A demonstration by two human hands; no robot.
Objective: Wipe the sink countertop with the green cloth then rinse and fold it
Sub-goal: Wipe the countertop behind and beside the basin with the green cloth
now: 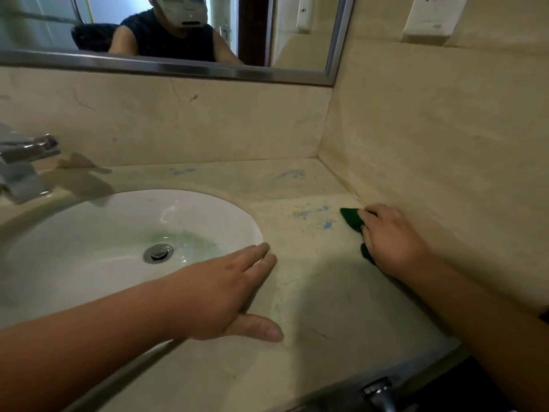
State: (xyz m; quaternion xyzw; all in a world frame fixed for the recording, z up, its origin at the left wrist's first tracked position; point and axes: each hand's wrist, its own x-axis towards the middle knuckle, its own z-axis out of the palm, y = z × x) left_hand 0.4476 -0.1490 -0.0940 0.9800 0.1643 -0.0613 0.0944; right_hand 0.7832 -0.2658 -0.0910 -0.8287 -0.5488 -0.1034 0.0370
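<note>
The right hand presses the green cloth flat on the countertop at about 3 o'clock, just beside the side wall, fingers curled over it. Blue smears lie just at the cloth's 9 o'clock. The left hand rests open, palm down, at the sink rim's 4 o'clock. No readable writing shows anywhere.

Green cloth mostly hidden under right hand (only two bits show); faucet cut off at left edge; wall sockets cropped on top.
</note>
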